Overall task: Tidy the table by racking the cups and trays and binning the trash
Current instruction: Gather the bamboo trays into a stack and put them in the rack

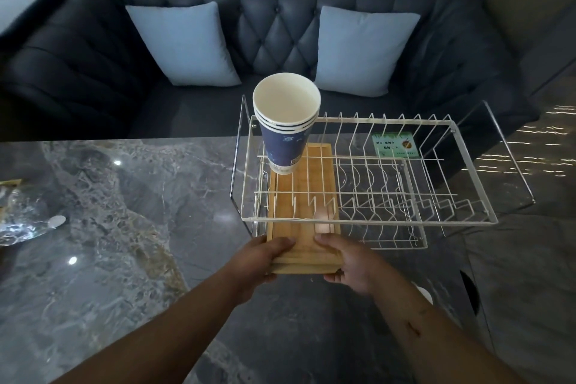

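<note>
Both hands hold the near end of a stack of wooden trays (300,206), which lies flat and runs lengthwise under the left part of the white wire rack (367,171), its far end reaching in beneath the upper tier. The left hand (263,259) grips the near left corner, its fingers (282,242) curled over the top face and clamped on the wood; the right hand (346,262) grips the near right corner the same way, thumb on top and the remaining fingers closed under the edge. The near edge shows layered lips, so it looks like two or three trays together, though the dim light makes the count hard to tell. A nested stack of blue paper cups (285,125) stands upright on the upper tier at the rack's far left corner, white inside facing up. A green label (395,145) hangs on the rack's far side. The rack stands on the grey marbled counter (124,196), its right end hanging past the counter's edge. At the counter's left edge lies a crumpled clear plastic wrapper (21,221), well apart from the rack. Beyond the counter sits a dark tufted sofa (274,25) with two pale blue cushions (184,44).
</note>
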Tool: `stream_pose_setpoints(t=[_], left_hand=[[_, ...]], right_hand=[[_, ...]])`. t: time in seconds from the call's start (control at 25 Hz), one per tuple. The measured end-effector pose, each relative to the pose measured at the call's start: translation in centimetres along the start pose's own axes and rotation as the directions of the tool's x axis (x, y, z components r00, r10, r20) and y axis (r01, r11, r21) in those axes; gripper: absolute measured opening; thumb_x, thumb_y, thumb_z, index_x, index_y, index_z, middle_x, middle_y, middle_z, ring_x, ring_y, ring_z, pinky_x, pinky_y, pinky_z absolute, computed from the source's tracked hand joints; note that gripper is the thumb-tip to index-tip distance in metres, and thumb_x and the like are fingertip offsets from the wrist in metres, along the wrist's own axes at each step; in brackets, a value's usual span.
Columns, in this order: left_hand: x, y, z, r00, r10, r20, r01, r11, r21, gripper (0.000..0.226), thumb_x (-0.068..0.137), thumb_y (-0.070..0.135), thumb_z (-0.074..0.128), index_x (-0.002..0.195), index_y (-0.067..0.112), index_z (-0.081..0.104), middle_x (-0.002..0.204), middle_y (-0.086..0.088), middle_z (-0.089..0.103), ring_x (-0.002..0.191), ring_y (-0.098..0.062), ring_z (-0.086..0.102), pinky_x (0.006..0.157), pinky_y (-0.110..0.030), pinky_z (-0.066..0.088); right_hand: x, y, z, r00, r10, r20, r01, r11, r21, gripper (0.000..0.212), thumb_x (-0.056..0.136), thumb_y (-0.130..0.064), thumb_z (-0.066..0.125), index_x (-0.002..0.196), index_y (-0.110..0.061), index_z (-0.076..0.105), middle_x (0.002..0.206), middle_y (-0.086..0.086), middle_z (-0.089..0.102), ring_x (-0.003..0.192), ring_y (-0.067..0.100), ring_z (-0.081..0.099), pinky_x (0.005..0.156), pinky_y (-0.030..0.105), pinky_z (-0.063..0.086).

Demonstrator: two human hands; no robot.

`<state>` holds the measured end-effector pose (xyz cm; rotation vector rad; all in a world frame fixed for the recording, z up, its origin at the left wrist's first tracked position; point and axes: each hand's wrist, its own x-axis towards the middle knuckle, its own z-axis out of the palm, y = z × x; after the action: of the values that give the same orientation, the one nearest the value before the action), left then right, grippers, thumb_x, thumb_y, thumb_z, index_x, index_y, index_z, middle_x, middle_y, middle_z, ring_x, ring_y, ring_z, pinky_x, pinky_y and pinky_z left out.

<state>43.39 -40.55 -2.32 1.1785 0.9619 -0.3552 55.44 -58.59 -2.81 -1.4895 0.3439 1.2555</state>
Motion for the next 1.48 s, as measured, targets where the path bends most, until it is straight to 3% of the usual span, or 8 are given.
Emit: stream_pose_setpoints(t=[0.16,0.36,0.64,0.8,0.96,1.12,1.32,1.48], left_hand=[[-0.2,-0.3,0.0,0.999,-0.013,-0.043,0.015,0.998,0.054,0.087,0.056,0.066,0.084,0.131,0.033,0.053,0.121,0.006,0.066,0.107,-0.017,0.064,0.077,-0.042,0.057],[-0.3,-0.7,0.4,0.995,-0.005,-0.1,0.016,0.995,0.102,0.095,0.058,0.068,0.083,0.138,0.03,0.047,0.123,0.002,0.065,0.107,-0.019,0.064,0.079,-0.042,0.056],[-0.7,-0.8,1.2,0.991,0.042,-0.123,-0.029,0.994,0.102,0.068,0.071,0.06,0.078,0.125,0.029,0.05,0.115,0.004,0.066,0.103,-0.018,0.064,0.076,-0.038,0.054],[-1.3,-0.6,1.6,0.988,0.07,-0.135,-0.052,0.99,0.133,0.048,0.081,0.057,0.074,0.115,0.029,0.054,0.107,0.007,0.065,0.096,-0.015,0.063,0.068,-0.033,0.05],[-2.2,-0.3,2.0,0.988,0.075,-0.138,-0.05,0.983,0.176,0.031,0.086,0.054,0.07,0.097,0.028,0.058,0.1,0.009,0.066,0.089,-0.012,0.061,0.063,-0.029,0.045],[-3.2,-0.5,1.6,0.988,0.062,-0.14,-0.03,0.975,0.22,0.026,0.088,0.049,0.07,0.092,0.026,0.06,0.099,0.004,0.068,0.09,-0.017,0.064,0.067,-0.029,0.047],[-4.1,-1.2,1.1,0.993,0.033,-0.116,-0.001,0.964,0.264,0.026,0.089,0.051,0.067,0.098,0.026,0.062,0.111,-0.002,0.068,0.1,-0.026,0.068,0.089,-0.042,0.054],[-5.0,-1.7,0.5,0.998,0.019,-0.061,0.001,0.95,0.313,0.039,0.09,0.052,0.066,0.118,0.026,0.061,0.12,0.001,0.064,0.098,-0.023,0.069,0.083,-0.039,0.055]], right_hand=[[0.0,0.3,-0.3,0.996,-0.061,-0.069,0.055,0.994,-0.092,0.049,0.071,-0.044,0.084,0.112,-0.025,0.064,0.109,0.003,0.072,0.102,0.025,0.066,0.081,0.044,0.056],[0.2,1.4,-0.2,0.987,-0.101,-0.124,0.082,0.986,-0.146,0.058,0.068,-0.053,0.081,0.117,-0.031,0.059,0.115,-0.001,0.069,0.105,0.021,0.065,0.081,0.042,0.057],[-0.1,1.8,0.4,0.977,-0.133,-0.165,0.11,0.984,-0.142,0.074,0.056,-0.06,0.076,0.121,-0.031,0.057,0.115,-0.005,0.067,0.105,0.017,0.063,0.084,0.043,0.056],[-0.3,2.1,0.6,0.974,-0.155,-0.166,0.129,0.979,-0.156,0.062,0.066,-0.06,0.075,0.118,-0.032,0.056,0.111,-0.008,0.066,0.102,0.014,0.063,0.081,0.041,0.054],[-0.5,1.8,0.5,0.97,-0.175,-0.166,0.136,0.965,-0.223,0.038,0.075,-0.059,0.071,0.102,-0.036,0.057,0.103,-0.014,0.063,0.096,0.01,0.061,0.079,0.037,0.052],[-1.1,2.0,0.6,0.971,-0.174,-0.163,0.123,0.952,-0.281,0.051,0.08,-0.059,0.065,0.121,-0.031,0.053,0.106,-0.013,0.06,0.098,0.013,0.059,0.08,0.038,0.054],[-2.6,2.4,0.8,0.97,-0.166,-0.176,0.097,0.934,-0.343,0.059,0.074,-0.067,0.061,0.121,-0.031,0.053,0.109,-0.01,0.062,0.1,0.02,0.062,0.083,0.039,0.056],[-3.6,3.4,1.0,0.962,-0.159,-0.221,0.058,0.912,-0.406,0.073,0.062,-0.079,0.057,0.119,-0.032,0.054,0.112,-0.005,0.063,0.098,0.023,0.065,0.082,0.042,0.06]])
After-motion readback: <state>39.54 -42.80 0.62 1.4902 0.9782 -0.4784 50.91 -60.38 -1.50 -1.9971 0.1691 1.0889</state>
